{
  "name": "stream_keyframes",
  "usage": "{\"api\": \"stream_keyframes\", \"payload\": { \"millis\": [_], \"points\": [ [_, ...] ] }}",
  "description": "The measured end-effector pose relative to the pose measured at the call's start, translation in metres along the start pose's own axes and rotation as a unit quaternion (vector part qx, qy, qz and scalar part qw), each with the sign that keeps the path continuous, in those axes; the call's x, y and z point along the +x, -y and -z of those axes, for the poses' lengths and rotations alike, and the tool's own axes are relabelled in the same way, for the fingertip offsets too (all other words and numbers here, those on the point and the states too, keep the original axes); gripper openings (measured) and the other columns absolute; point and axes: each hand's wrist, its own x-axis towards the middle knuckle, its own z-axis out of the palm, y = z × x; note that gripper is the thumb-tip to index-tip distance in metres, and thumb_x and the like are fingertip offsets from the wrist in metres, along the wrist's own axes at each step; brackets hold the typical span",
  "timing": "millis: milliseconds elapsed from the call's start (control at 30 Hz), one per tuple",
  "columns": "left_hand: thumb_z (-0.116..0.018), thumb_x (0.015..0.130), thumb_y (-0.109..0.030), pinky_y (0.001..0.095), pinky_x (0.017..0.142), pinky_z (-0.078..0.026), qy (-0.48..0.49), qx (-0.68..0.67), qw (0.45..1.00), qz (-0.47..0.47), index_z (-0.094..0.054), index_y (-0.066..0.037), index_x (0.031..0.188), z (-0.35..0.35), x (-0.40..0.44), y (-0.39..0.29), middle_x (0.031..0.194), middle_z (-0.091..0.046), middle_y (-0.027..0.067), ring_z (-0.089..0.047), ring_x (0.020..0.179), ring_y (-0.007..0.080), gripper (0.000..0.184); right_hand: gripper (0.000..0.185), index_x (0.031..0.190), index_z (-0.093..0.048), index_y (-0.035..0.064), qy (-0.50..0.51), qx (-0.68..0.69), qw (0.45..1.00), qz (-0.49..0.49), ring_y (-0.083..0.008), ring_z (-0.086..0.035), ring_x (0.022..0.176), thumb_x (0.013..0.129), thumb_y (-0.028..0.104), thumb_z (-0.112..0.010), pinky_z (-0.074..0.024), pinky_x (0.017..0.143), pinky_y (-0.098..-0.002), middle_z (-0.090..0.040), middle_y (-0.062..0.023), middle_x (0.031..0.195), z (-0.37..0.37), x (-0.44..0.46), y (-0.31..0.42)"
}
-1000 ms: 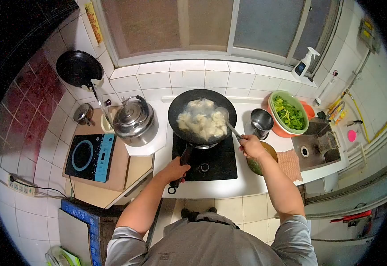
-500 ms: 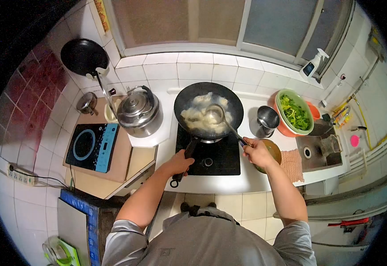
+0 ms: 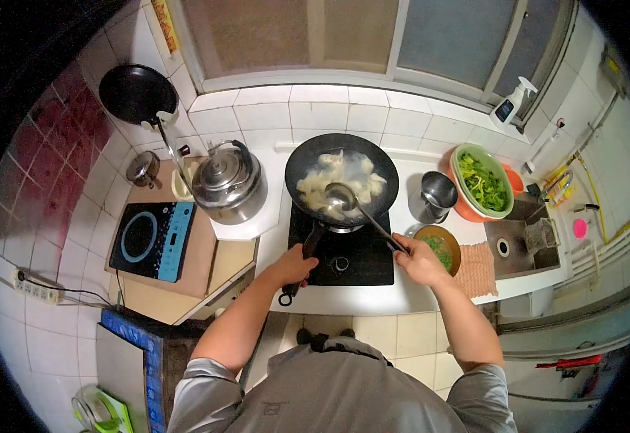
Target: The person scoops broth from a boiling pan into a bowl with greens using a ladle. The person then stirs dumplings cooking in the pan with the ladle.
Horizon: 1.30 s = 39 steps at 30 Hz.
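A black wok [image 3: 299,167] sits on the black cooktop [image 3: 362,268], holding pale dumplings [image 3: 331,167] in steaming liquid. My left hand [image 3: 294,265] is wrapped round the wok's long dark handle [image 3: 316,234]. Closed on the handle of a metal ladle [image 3: 341,195] is my right hand [image 3: 419,260]; the ladle's bowl dips among the dumplings at the near side of the wok. Beside my right hand stands a brownish-yellow bowl [image 3: 453,244] with chopped greens inside, partly hidden by the hand.
Left of the wok stands a steel kettle [image 3: 229,189], with an induction cooker [image 3: 152,240] beyond. On the right are a metal pot [image 3: 434,195], a basin [image 3: 463,204] of leafy greens, an orange cloth [image 3: 478,268] and the sink [image 3: 520,257]. A black pan [image 3: 138,94] hangs on the left wall.
The ladle's bowl has moved left and toward me through the dumplings. My right hand has shifted slightly down, uncovering more of the bowl of greens. My left hand keeps its hold on the handle.
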Motion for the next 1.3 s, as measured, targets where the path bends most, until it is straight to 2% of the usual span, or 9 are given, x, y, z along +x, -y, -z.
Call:
{"api": "stream_keyframes", "payload": {
  "millis": [333, 467, 567, 600, 700, 800, 900, 1000, 1300],
  "points": [
    [-0.055, 0.094, -0.024, 0.0367, 0.052, -0.051, -0.004, 0.029, 0.999, 0.015, -0.038, 0.005, 0.117, -0.002, -0.004, -0.001, 0.074, -0.056, 0.0124, -0.061, 0.055, 0.0224, 0.040, 0.046, 0.129, -0.052, 0.0048, -0.150, -0.102, 0.982, 0.054, -0.0434, -0.060, 0.099, 0.085, 0.016, -0.056, -0.0476, 0.087, -0.0480, -0.062, -0.0292, 0.104, 0.003, 0.060, 0.005],
    [-0.056, 0.093, -0.025, 0.0369, 0.053, -0.051, 0.002, 0.026, 1.000, 0.004, -0.039, 0.005, 0.116, 0.000, 0.001, 0.003, 0.074, -0.056, 0.0134, -0.061, 0.056, 0.0227, 0.041, 0.047, 0.132, -0.051, 0.0094, -0.156, -0.193, 0.967, 0.059, -0.0427, -0.062, 0.092, 0.085, 0.018, -0.055, -0.0488, 0.084, -0.0502, -0.065, -0.0270, 0.097, 0.007, 0.098, 0.020],
    [-0.056, 0.092, -0.025, 0.0374, 0.053, -0.052, 0.003, 0.031, 0.999, 0.005, -0.039, 0.005, 0.115, 0.001, -0.006, -0.004, 0.073, -0.057, 0.0145, -0.062, 0.056, 0.0225, 0.042, 0.047, 0.132, -0.051, 0.0115, -0.131, -0.234, 0.962, 0.046, -0.0403, -0.063, 0.093, 0.086, 0.020, -0.054, -0.0496, 0.084, -0.0486, -0.065, -0.0251, 0.100, 0.009, 0.125, 0.023],
    [-0.059, 0.092, -0.026, 0.0367, 0.050, -0.052, -0.013, 0.025, 0.999, -0.015, -0.033, 0.012, 0.124, 0.000, -0.003, 0.000, 0.070, -0.060, 0.0142, -0.062, 0.053, 0.0233, 0.056, 0.047, 0.132, -0.052, 0.0132, -0.126, -0.255, 0.958, 0.042, -0.0377, -0.063, 0.096, 0.086, 0.021, -0.053, -0.0498, 0.086, -0.0474, -0.065, -0.0225, 0.105, 0.008, 0.136, 0.023],
    [-0.060, 0.092, -0.026, 0.0360, 0.049, -0.052, 0.006, 0.020, 1.000, -0.001, -0.035, 0.010, 0.123, 0.001, 0.003, 0.005, 0.071, -0.059, 0.0135, -0.062, 0.053, 0.0229, 0.054, 0.046, 0.132, -0.053, 0.0144, -0.097, -0.254, 0.962, 0.029, -0.0368, -0.061, 0.103, 0.086, 0.021, -0.053, -0.0481, 0.090, -0.0465, -0.064, -0.0215, 0.110, 0.010, 0.151, 0.016],
    [-0.059, 0.092, -0.025, 0.0352, 0.048, -0.052, 0.006, 0.011, 1.000, 0.004, -0.036, 0.009, 0.122, -0.002, 0.014, 0.013, 0.072, -0.056, 0.0130, -0.061, 0.053, 0.0225, 0.051, 0.044, 0.130, -0.054, 0.0116, -0.106, -0.197, 0.964, 0.145, -0.0312, -0.067, 0.083, 0.087, 0.021, -0.054, -0.0539, 0.074, -0.0410, -0.068, -0.0178, 0.097, 0.009, 0.180, -0.030],
    [-0.059, 0.093, -0.025, 0.0344, 0.046, -0.052, 0.001, 0.008, 1.000, -0.003, -0.037, 0.006, 0.118, -0.004, 0.020, 0.022, 0.073, -0.054, 0.0127, -0.061, 0.051, 0.0223, 0.046, 0.042, 0.129, -0.056, 0.0085, 0.035, 0.085, 0.993, -0.078, -0.0174, -0.060, 0.055, 0.089, 0.019, -0.054, -0.0487, 0.050, -0.0296, -0.066, -0.0079, 0.080, 0.019, 0.165, -0.014],
    [-0.059, 0.093, -0.026, 0.0349, 0.046, -0.052, -0.005, 0.007, 1.000, -0.004, -0.038, 0.005, 0.113, -0.004, 0.013, 0.015, 0.073, -0.055, 0.0130, -0.060, 0.052, 0.0215, 0.042, 0.041, 0.129, -0.056, 0.0068, 0.047, 0.197, 0.972, -0.116, -0.0065, -0.044, 0.043, 0.090, 0.017, -0.054, -0.0356, 0.039, -0.0218, -0.059, 0.0013, 0.069, 0.018, 0.149, -0.007],
    [-0.058, 0.093, -0.026, 0.0378, 0.051, -0.052, 0.008, 0.039, 0.999, 0.001, -0.032, 0.009, 0.129, -0.002, 0.014, 0.013, 0.070, -0.059, 0.0137, -0.063, 0.054, 0.0226, 0.057, 0.042, 0.130, -0.056, 0.0058, 0.068, 0.199, 0.974, -0.085, -0.0075, -0.046, 0.047, 0.089, 0.016, -0.056, -0.0373, 0.042, -0.0235, -0.058, 0.0001, 0.067, 0.016, 0.113, 0.004]
  ]
}}
